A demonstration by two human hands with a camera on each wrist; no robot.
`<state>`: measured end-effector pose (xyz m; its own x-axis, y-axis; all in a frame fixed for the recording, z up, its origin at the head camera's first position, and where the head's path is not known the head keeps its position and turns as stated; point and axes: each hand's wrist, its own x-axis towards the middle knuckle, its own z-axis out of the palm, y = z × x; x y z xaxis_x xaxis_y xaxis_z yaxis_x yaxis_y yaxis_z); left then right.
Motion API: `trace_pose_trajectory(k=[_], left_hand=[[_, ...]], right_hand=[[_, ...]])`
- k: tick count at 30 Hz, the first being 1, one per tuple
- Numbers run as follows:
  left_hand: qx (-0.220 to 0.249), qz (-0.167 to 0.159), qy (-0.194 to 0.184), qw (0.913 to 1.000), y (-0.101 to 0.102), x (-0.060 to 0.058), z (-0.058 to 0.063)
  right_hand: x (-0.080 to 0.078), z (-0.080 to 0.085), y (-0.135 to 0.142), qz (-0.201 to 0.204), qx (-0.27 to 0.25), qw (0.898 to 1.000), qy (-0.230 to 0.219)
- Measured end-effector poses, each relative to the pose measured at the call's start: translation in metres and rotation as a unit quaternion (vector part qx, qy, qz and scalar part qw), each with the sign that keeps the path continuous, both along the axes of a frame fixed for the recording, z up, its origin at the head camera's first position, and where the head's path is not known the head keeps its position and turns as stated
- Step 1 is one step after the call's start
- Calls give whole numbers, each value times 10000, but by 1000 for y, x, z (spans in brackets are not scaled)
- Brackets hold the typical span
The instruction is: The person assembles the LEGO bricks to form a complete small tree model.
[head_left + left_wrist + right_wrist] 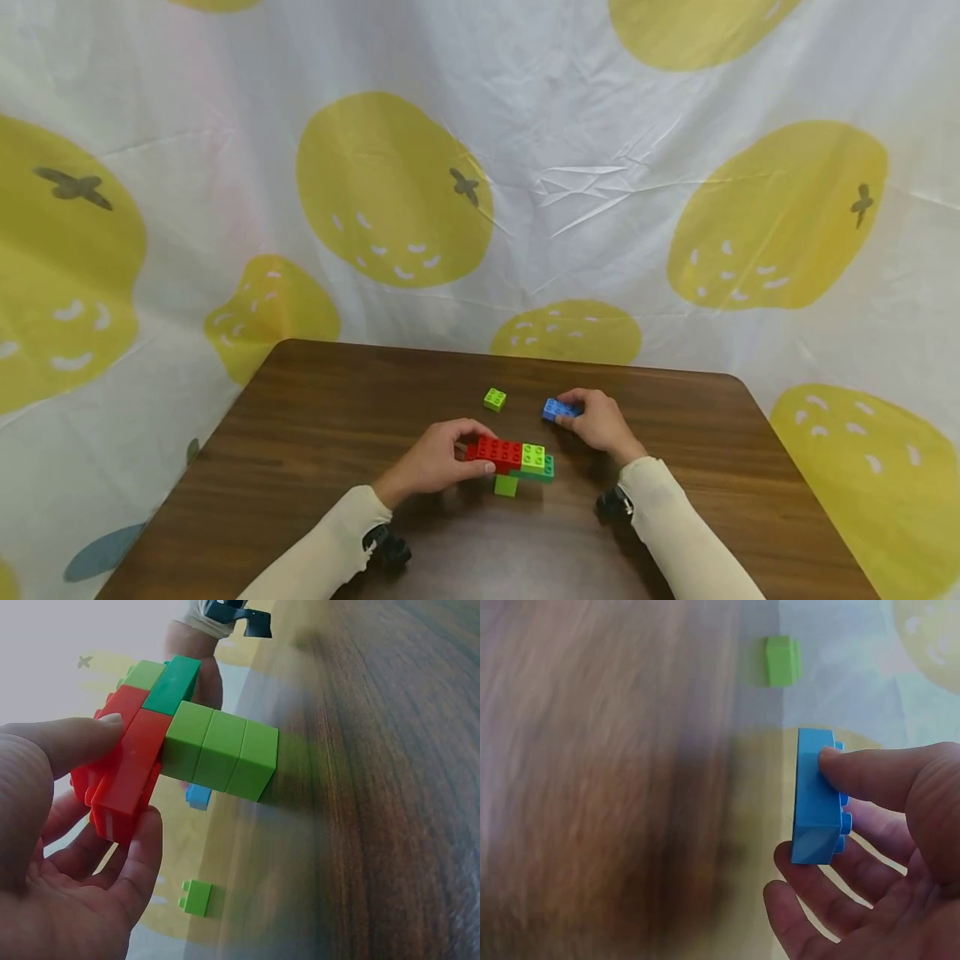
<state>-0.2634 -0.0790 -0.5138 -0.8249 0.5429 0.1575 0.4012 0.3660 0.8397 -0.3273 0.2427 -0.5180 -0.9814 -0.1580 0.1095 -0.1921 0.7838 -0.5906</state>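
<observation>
My left hand grips a brick model by its red end, thumb on the near side and fingers behind. Red bricks, a dark green brick and a light green brick on top form its upper part. Below them a column of light green bricks reaches down toward the tabletop. Over to the right, my right hand pinches a blue brick between thumb and fingers, its studs facing up. The left fingers partly hide the model's red end.
A loose light green brick lies on the brown wooden table, behind the model and left of the blue brick. A pale curtain printed with yellow fruit hangs behind the table's far edge. Both wrists carry small black cameras.
</observation>
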Motion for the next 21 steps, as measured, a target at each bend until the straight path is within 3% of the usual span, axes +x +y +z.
trace_pose_trajectory(k=[7, 14, 21], left_hand=[[21, -3, 115, 9999, -1, 0, 1], [-51, 5, 83, 10000, -1, 1, 2], [-51, -10, 22, 10000, -2, 1, 1]], right_hand=[[11, 19, -10, 62, -232, 9997, 3], [32, 44, -31, 224, -618, 9977, 143], [53, 60, -45, 484, -965, 9942, 10]])
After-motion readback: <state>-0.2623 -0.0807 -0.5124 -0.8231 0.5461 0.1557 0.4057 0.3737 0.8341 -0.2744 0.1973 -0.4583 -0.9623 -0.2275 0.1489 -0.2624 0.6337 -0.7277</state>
